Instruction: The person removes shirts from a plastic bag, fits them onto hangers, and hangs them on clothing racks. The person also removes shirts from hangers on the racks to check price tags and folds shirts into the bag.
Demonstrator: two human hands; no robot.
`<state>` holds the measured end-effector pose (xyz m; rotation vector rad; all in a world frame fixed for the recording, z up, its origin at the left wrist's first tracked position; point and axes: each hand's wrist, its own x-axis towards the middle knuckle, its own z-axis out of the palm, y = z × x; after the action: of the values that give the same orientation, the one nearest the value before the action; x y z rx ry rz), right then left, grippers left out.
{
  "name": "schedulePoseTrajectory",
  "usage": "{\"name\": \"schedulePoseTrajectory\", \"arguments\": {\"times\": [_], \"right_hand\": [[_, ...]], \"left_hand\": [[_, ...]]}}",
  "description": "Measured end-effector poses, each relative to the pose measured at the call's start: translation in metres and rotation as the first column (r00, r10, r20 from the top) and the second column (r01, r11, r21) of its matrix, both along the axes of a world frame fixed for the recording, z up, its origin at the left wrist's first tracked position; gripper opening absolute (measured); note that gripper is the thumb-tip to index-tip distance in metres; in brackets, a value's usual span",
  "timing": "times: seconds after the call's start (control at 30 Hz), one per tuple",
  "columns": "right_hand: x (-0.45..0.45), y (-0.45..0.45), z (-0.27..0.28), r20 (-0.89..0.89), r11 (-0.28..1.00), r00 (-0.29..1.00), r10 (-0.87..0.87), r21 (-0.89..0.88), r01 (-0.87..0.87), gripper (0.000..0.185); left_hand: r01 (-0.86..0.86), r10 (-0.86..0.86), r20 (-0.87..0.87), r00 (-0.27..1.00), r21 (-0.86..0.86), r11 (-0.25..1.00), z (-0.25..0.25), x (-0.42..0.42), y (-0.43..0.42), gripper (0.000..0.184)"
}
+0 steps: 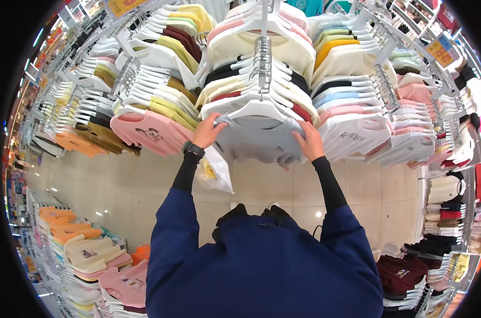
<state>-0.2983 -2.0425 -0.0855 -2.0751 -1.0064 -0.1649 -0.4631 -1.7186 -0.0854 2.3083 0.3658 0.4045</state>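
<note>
A light grey T-shirt (pixel 256 139) with small dark lettering on its chest hangs on a white hanger (pixel 259 110) at the front of the middle rack. My left hand (pixel 208 131) is closed on the shirt's left shoulder, thumb and fingers at the cloth. On the opposite shoulder my right hand (pixel 309 142) grips the fabric the same way. A white plastic bag (pixel 215 172) with something yellow in it hangs below my left wrist; what holds it up is hidden. Behind the grey shirt, more shirts in white, red, cream and black hang close together.
Racks of hung shirts flank the middle one, with a pink shirt (pixel 153 130) at the left and a white lettered shirt (pixel 357 137) at the right. Tiled floor (pixel 118 183) lies below. Behind me stand more racks, including orange shirts (pixel 73 230) and a maroon shirt (pixel 402 273).
</note>
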Motion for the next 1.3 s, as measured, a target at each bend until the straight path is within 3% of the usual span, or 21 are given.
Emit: {"name": "schedulePoseTrajectory", "arguments": {"times": [0.17, 0.33, 0.47, 0.57, 0.63, 0.7, 0.77, 0.8, 0.9, 0.97, 1.07, 1.2, 1.3], "right_hand": [[0.015, 0.001, -0.033, 0.049, 0.998, 0.997, -0.058, -0.035, 0.060, 0.033], [0.035, 0.012, -0.052, 0.145, 0.992, 0.982, -0.123, 0.017, 0.122, 0.038], [0.034, 0.007, -0.055, 0.110, 0.989, 0.984, -0.144, -0.016, 0.146, 0.042], [0.016, -0.010, -0.047, 0.098, 0.948, 0.951, -0.292, 0.160, 0.274, 0.042], [0.005, -0.030, -0.050, 0.033, 0.923, 0.934, -0.356, 0.170, 0.346, 0.041], [-0.009, -0.052, -0.066, -0.013, 0.899, 0.911, -0.413, 0.156, 0.410, 0.038], [-0.027, -0.073, -0.094, 0.012, 0.935, 0.945, -0.326, 0.153, 0.320, 0.030], [-0.040, -0.080, -0.108, -0.087, 0.957, 0.965, -0.249, 0.128, 0.258, 0.024], [-0.094, -0.081, -0.110, -0.400, 0.993, 0.916, 0.021, 0.118, 0.028, 0.015], [-0.125, -0.073, -0.069, -0.426, 0.972, 0.880, 0.209, 0.187, -0.140, 0.022], [-0.143, -0.058, -0.038, -0.311, 0.946, 0.905, 0.291, 0.233, -0.224, 0.030], [-0.132, -0.057, -0.060, -0.252, 0.979, 0.946, 0.203, 0.068, -0.192, 0.035], [-0.126, -0.071, -0.063, -0.338, 0.989, 0.933, 0.123, -0.039, -0.145, 0.030]], "left_hand": [[0.007, -0.007, 0.005, 1.000, -0.091, 0.996, -0.026, 0.012, -0.004, 0.035], [-0.046, 0.046, 0.001, 0.999, -0.055, 0.997, -0.038, 0.024, 0.001, 0.035], [-0.015, 0.047, 0.171, 0.984, -0.185, 0.983, -0.044, 0.020, -0.001, 0.032], [-0.087, 0.162, 0.323, 0.932, -0.235, 0.968, -0.047, 0.004, -0.008, 0.032], [-0.177, 0.335, 0.338, 0.879, -0.421, 0.890, -0.044, -0.017, -0.024, 0.031], [-0.227, 0.437, 0.363, 0.823, -0.495, 0.839, -0.052, -0.033, -0.040, 0.029], [-0.269, 0.526, 0.212, 0.824, -0.671, 0.691, -0.036, -0.049, -0.069, 0.029], [-0.293, 0.560, 0.130, 0.819, -0.744, 0.601, -0.027, -0.053, -0.083, 0.029], [-0.268, 0.556, 0.133, 0.820, -0.770, 0.579, -0.014, -0.055, -0.114, 0.036], [-0.173, 0.508, 0.225, 0.831, -0.763, 0.622, -0.003, -0.051, -0.132, 0.044], [-0.079, 0.439, 0.279, 0.854, -0.764, 0.640, -0.004, -0.045, -0.142, 0.055], [-0.012, 0.344, 0.256, 0.903, -0.786, 0.618, 0.000, -0.052, -0.158, 0.059], [0.020, 0.315, 0.244, 0.917, -0.817, 0.576, 0.002, -0.064, -0.170, 0.058]]}}
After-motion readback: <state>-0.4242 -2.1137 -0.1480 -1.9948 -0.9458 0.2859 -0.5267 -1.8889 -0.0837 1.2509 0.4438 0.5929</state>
